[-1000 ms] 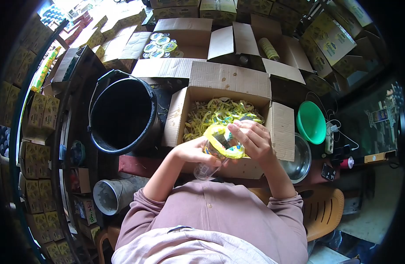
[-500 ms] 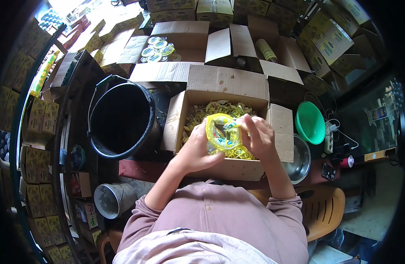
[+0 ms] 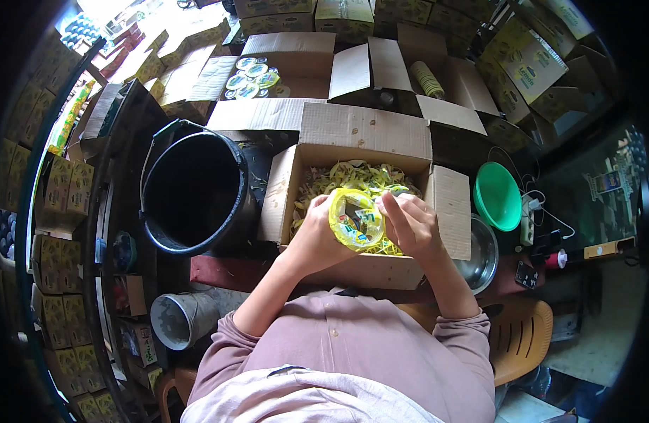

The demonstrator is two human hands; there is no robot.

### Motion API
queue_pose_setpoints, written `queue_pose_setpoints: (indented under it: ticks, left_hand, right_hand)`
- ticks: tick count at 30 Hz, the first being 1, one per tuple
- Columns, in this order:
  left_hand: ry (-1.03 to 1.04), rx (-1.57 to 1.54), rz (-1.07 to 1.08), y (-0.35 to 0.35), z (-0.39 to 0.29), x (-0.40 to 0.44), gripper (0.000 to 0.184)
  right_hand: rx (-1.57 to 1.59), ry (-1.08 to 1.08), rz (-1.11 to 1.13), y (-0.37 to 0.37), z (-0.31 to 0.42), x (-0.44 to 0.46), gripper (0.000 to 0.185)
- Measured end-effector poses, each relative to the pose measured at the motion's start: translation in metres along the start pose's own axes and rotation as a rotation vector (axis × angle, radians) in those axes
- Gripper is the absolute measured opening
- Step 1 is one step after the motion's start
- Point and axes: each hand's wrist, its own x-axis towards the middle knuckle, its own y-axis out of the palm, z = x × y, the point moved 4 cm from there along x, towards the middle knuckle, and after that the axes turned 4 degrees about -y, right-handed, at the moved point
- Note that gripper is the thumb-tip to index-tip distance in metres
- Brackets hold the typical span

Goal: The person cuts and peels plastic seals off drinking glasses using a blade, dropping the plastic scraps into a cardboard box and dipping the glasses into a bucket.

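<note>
A second ago the clear cup [image 3: 367, 216] lay tilted with its body toward the person; now its yellow-edged end faces up above the near part of the open cardboard box [image 3: 366, 270], gripped by the left hand [image 3: 316, 234], while the right hand [image 3: 413, 223] is partly curled at its right edge, its grip unclear. That box holds yellow strips [image 3: 314, 185]; beyond it, a far-left carton [image 3: 296, 44] holds round lids [image 3: 251, 72] and a far-right carton [image 3: 472, 81] a stack of round pieces [image 3: 428, 80].
</note>
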Motion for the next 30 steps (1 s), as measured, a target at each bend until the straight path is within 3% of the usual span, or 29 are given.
queue_pose_setpoints:
  ticks: [6,13,14,17,18,21,22,23,25,27,30]
  left_hand:
    - [-0.087,-0.562,0.318,0.007,-0.007,-0.003,0.046]
    - [-0.125,-0.917,0.630,0.017,0.002,-0.009,0.045]
    - [-0.253,-0.924,0.743,0.019,0.007,-0.014,0.045]
    - [-0.292,-0.848,0.895,0.025,0.028,-0.016,0.069]
    - [-0.178,-0.832,0.928,0.022,0.025,-0.012,0.070]
    - [-0.304,-0.900,0.602,0.020,0.028,-0.014,0.073]
    - [-0.352,-0.820,0.636,0.015,0.029,-0.013,0.077]
    - [-0.417,-0.963,0.584,0.013,0.029,-0.015,0.077]
    - [-0.341,-0.947,0.493,0.008,0.034,-0.015,0.085]
    - [-0.325,-0.805,0.383,0.007,0.041,-0.014,0.088]
    - [-0.114,-0.327,0.229,0.005,0.034,-0.012,0.071]
  right_hand:
    - [0.041,-0.013,-0.020,-0.003,0.002,0.002,0.052]
    - [0.082,-0.054,-0.002,-0.008,0.013,0.008,0.046]
    - [0.100,-0.057,-0.022,-0.005,0.013,0.003,0.045]
    - [0.115,-0.049,0.010,-0.005,0.016,0.004,0.046]
    - [0.122,-0.034,-0.010,-0.004,0.014,0.004,0.047]
    - [0.066,0.007,-0.020,-0.001,0.008,-0.007,0.049]
    - [0.048,0.004,-0.047,0.001,0.007,-0.008,0.051]
    - [0.027,0.024,-0.031,0.002,0.007,-0.008,0.052]
    - [-0.019,0.065,0.004,0.002,0.005,-0.007,0.054]
    - [-0.045,0.077,0.018,0.002,0.002,-0.008,0.055]
    - [-0.046,0.092,0.024,0.010,-0.002,-0.011,0.055]
